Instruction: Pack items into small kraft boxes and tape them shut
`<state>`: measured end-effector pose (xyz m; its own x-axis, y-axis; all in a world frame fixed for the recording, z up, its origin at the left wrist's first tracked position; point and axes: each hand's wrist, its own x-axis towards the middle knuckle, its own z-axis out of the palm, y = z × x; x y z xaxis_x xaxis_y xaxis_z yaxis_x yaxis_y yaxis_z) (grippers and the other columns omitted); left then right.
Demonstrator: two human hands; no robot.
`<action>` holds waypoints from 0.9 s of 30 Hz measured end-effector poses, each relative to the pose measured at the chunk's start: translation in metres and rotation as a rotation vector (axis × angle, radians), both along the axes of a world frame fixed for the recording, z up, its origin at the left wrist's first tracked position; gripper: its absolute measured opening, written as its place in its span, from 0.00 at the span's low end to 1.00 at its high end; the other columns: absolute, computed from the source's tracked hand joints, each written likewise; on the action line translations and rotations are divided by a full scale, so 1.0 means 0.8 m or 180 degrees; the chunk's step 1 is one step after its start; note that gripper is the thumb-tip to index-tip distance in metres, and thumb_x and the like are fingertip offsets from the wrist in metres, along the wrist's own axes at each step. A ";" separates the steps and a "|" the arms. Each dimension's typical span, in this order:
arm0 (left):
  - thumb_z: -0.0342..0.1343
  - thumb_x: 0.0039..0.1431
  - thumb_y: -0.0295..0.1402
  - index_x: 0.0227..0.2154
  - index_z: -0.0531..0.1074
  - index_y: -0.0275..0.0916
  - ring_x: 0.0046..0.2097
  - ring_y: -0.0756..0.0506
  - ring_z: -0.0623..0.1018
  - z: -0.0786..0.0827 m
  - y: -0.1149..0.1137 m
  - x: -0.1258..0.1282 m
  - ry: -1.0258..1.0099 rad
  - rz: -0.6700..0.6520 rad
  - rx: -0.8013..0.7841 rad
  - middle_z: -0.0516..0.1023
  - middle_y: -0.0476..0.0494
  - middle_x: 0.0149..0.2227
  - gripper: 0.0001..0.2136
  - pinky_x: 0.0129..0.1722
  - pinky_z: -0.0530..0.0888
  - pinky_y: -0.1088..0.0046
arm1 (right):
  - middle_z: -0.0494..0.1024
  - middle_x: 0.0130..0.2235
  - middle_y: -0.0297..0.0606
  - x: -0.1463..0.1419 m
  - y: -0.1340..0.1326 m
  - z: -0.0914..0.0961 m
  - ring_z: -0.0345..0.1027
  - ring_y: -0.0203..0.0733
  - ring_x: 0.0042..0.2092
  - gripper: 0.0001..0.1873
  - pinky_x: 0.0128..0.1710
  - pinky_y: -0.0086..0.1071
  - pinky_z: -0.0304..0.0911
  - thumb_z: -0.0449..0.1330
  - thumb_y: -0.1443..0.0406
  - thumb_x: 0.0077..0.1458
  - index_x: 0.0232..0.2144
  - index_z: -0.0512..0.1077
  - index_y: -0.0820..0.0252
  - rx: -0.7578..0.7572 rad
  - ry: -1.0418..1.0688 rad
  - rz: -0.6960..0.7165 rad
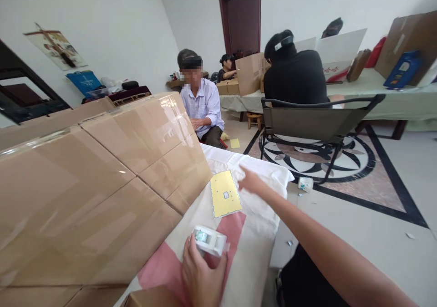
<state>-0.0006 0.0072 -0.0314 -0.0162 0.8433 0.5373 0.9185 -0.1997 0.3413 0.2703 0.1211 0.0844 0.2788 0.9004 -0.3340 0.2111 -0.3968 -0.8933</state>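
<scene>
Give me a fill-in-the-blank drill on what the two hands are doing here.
1. The left hand grips a small device whose colour is ____.
2. The right hand reaches toward a sheet on the cloth; the sheet's colour is ____.
3. The large taped boxes left of the sheet are made of ____.

Missing words: white; yellow; cardboard.

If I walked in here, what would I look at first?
Probably the big stack of taped cardboard boxes filling the left side. Right beside it, on the white cloth, lies a bright yellow sheet, with the right hand stretched out, fingers open, next to its top corner. Nearer the camera, the left hand holds a small white gadget.
</scene>
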 end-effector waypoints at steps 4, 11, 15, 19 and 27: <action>0.62 0.57 0.44 0.62 0.68 0.38 0.62 0.25 0.67 0.017 -0.009 0.009 0.0213 -0.0166 0.0159 0.60 0.24 0.65 0.31 0.57 0.69 0.42 | 0.81 0.35 0.38 0.061 0.049 0.006 0.59 0.30 0.23 0.39 0.25 0.25 0.58 0.59 0.70 0.63 0.72 0.49 0.62 0.0097 0.0273 -0.0680; 0.60 0.63 0.37 0.48 0.81 0.45 0.62 0.30 0.67 0.035 -0.016 0.019 0.0429 -0.0450 0.0437 0.69 0.34 0.62 0.13 0.57 0.67 0.48 | 0.76 0.52 0.44 0.068 0.050 -0.012 0.75 0.44 0.47 0.19 0.45 0.42 0.75 0.61 0.58 0.67 0.56 0.70 0.61 -0.0088 0.1036 -0.0913; 0.61 0.63 0.34 0.41 0.84 0.46 0.58 0.35 0.71 0.028 -0.011 0.012 0.0507 -0.0467 0.1017 0.79 0.40 0.55 0.08 0.56 0.64 0.54 | 0.75 0.53 0.44 0.063 0.044 -0.007 0.74 0.45 0.49 0.20 0.47 0.44 0.74 0.61 0.58 0.67 0.56 0.70 0.61 0.0083 0.1268 -0.0949; 0.63 0.60 0.33 0.34 0.84 0.47 0.55 0.37 0.74 0.028 -0.010 0.010 0.0666 -0.0479 0.1416 0.82 0.42 0.50 0.04 0.53 0.65 0.58 | 0.75 0.54 0.45 0.060 0.046 -0.001 0.74 0.47 0.50 0.21 0.49 0.45 0.74 0.61 0.58 0.67 0.57 0.70 0.61 0.0210 0.1439 -0.0936; 0.67 0.56 0.30 0.31 0.83 0.47 0.50 0.38 0.74 0.028 -0.002 0.007 0.0809 -0.0698 0.1700 0.82 0.41 0.43 0.03 0.51 0.69 0.60 | 0.75 0.53 0.44 0.051 0.072 -0.008 0.74 0.46 0.49 0.20 0.47 0.44 0.74 0.61 0.58 0.67 0.57 0.70 0.61 0.0162 0.1616 -0.0925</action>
